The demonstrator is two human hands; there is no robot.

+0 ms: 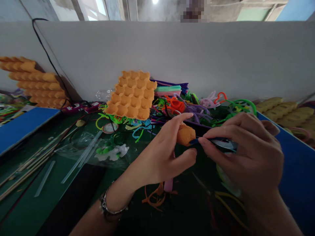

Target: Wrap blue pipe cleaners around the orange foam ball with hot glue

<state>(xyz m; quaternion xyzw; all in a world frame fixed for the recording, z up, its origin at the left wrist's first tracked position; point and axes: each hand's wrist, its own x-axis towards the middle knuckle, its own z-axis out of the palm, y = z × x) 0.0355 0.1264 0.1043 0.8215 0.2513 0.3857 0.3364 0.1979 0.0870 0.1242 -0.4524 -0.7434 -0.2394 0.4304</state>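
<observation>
My left hand (169, 147) reaches in from the lower left, its fingers and thumb around an orange egg-tray cup (186, 135). On the right, my right hand (248, 154) pinches a thin dark blue strip (195, 141) between thumb and forefinger. The strip's tip meets or overlaps the cup's lower right edge; whether it is fixed there I cannot tell. Clear plastic (225, 144) shows behind the right fingers. Below the left hand lie orange trimmings (155, 198) and a pink stick (168, 185). Scissors (203, 183), partly in shadow, lie below and between the hands.
An orange egg tray (133, 95) leans at the back beside a heap of coloured pipe cleaners (197, 109). Glue sticks (82, 157) and thin wooden sticks (31, 162) lie left on the dark green table. A grey partition (157, 49) stands behind. Blue boards (295, 160) flank the table.
</observation>
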